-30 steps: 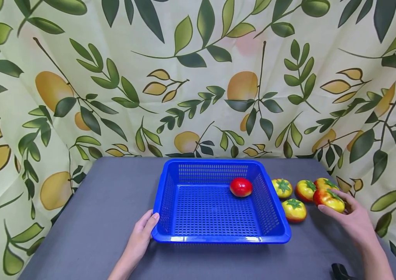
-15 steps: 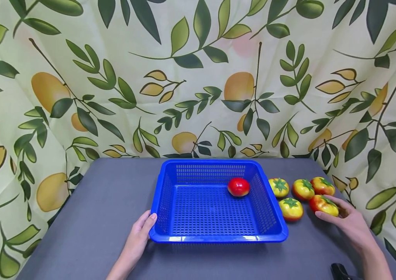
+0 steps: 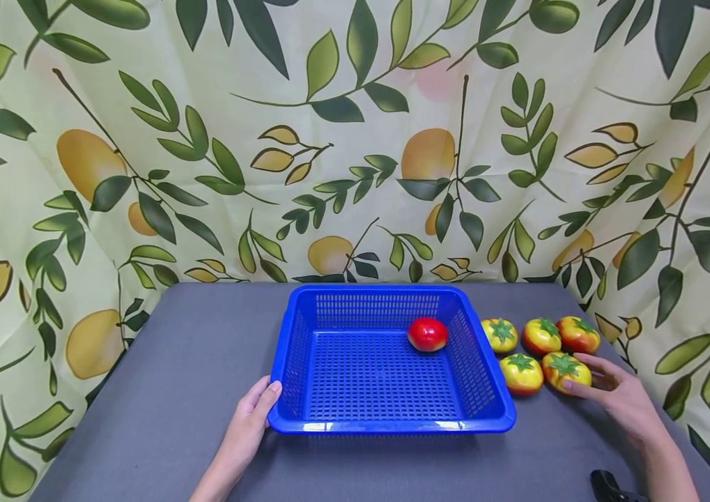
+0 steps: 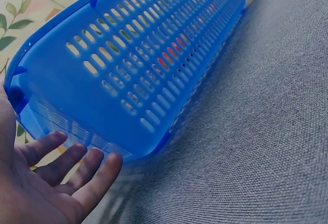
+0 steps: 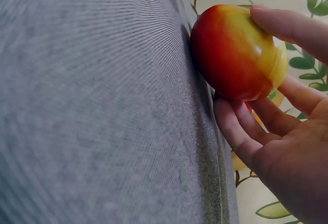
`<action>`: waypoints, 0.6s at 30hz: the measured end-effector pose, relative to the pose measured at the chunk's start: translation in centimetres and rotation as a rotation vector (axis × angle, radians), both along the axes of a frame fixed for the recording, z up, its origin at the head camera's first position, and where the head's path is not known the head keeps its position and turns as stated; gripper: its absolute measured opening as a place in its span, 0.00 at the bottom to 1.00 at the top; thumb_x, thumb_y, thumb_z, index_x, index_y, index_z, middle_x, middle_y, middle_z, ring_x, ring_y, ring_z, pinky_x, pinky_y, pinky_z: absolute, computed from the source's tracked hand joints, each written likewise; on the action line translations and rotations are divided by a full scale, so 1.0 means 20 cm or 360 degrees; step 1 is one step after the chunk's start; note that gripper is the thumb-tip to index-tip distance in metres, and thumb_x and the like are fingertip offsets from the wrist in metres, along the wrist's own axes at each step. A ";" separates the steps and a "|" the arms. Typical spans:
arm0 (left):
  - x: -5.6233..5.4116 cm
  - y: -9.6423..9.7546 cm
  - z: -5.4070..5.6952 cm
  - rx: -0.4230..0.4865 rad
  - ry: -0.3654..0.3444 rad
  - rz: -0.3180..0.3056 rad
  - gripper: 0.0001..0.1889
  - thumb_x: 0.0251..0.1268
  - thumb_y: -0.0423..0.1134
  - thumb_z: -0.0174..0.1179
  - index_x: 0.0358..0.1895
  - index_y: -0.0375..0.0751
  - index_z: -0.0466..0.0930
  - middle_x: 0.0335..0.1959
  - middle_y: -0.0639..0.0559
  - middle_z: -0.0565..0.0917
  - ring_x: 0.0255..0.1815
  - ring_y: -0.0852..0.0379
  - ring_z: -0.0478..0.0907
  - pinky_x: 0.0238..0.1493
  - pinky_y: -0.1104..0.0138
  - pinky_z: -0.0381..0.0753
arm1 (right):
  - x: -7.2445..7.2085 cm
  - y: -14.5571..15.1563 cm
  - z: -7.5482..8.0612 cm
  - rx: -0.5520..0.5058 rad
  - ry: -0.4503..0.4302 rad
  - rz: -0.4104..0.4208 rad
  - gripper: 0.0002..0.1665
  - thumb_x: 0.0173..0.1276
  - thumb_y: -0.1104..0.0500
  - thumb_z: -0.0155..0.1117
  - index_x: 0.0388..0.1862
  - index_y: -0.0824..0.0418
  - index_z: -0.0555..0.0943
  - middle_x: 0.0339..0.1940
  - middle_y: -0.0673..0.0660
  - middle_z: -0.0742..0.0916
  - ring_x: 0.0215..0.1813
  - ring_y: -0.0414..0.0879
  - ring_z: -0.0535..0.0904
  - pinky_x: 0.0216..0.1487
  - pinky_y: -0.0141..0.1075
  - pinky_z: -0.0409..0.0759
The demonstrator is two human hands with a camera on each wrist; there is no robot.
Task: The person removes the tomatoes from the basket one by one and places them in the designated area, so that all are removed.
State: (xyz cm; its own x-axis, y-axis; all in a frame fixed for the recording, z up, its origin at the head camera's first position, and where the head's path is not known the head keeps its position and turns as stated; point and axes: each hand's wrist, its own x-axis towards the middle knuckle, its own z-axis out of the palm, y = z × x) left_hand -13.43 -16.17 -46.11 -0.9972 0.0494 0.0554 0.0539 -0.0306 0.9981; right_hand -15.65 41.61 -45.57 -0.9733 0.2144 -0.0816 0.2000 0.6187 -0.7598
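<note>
In the head view my left hand (image 3: 248,416) holds the near left corner of a blue plastic basket (image 3: 392,427), thumb over the rim. Its other fingers spread by the outer wall in the left wrist view. One glossy red tomato (image 3: 428,335) lies inside, towards the back right. To the basket's right, my right hand (image 3: 621,397) has thumb and fingers about a yellow-red tomato (image 3: 564,369) standing on the table, green star-shaped calyx up. The right wrist view shows this tomato (image 5: 236,52) between thumb and fingers, its lower side at the cloth.
Several similar tomatoes stand beside it: one front left (image 3: 521,374), one by the basket wall (image 3: 500,335), others behind (image 3: 541,336) (image 3: 578,335). A black object (image 3: 608,484) lies near the right forearm. A leaf-patterned curtain (image 3: 355,139) hangs behind the grey table (image 3: 217,335).
My right hand has brought the tomato down and leftward beside the front one and turned it calyx up. The left hand keeps its hold; the view has shifted slightly.
</note>
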 end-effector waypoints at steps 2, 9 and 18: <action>0.00 0.00 0.00 -0.0004 0.0000 -0.0001 0.22 0.79 0.41 0.46 0.61 0.24 0.69 0.48 0.30 0.81 0.42 0.46 0.83 0.40 0.62 0.83 | 0.00 0.00 0.00 -0.0016 -0.0010 0.0002 0.48 0.65 0.42 0.69 0.71 0.70 0.63 0.68 0.74 0.65 0.61 0.68 0.65 0.44 0.45 0.66; 0.00 0.00 -0.01 0.0005 0.0009 -0.0005 0.21 0.79 0.41 0.46 0.61 0.24 0.70 0.47 0.30 0.81 0.42 0.46 0.83 0.41 0.62 0.83 | 0.00 0.01 0.00 -0.0052 -0.0055 0.0051 0.46 0.66 0.41 0.68 0.71 0.67 0.64 0.69 0.73 0.64 0.62 0.67 0.65 0.48 0.50 0.67; 0.00 0.00 -0.01 0.0017 -0.0003 -0.0002 0.22 0.79 0.41 0.46 0.62 0.23 0.68 0.48 0.30 0.80 0.42 0.47 0.83 0.41 0.63 0.83 | 0.00 0.01 -0.01 -0.0023 -0.0018 0.0111 0.47 0.66 0.42 0.67 0.72 0.69 0.63 0.67 0.71 0.69 0.64 0.68 0.65 0.50 0.53 0.68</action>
